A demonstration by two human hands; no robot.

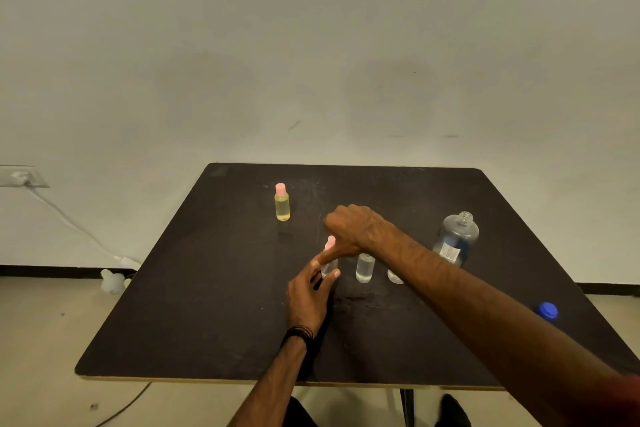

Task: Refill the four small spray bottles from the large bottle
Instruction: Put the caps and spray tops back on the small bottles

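A dark table (207, 322) holds the bottles. A small clear bottle with a pink cap (330, 258) stands near the middle; my left hand (310, 298) grips its body and my right hand (353, 229) comes from above with its thumb against the pink cap. Just to the right stands a second small clear bottle (365, 268) without a cap, and a third (394, 277) is mostly hidden behind my right forearm. A small yellow bottle with a pink cap (282, 203) stands farther back on the left. The large clear bottle (456, 239) stands uncapped at the right.
A blue cap (548, 311) lies near the table's right edge. A white wall rises right behind the table. On the floor at the left lie a white plastic object (112, 281) and a white cable (69, 222) from a wall socket.
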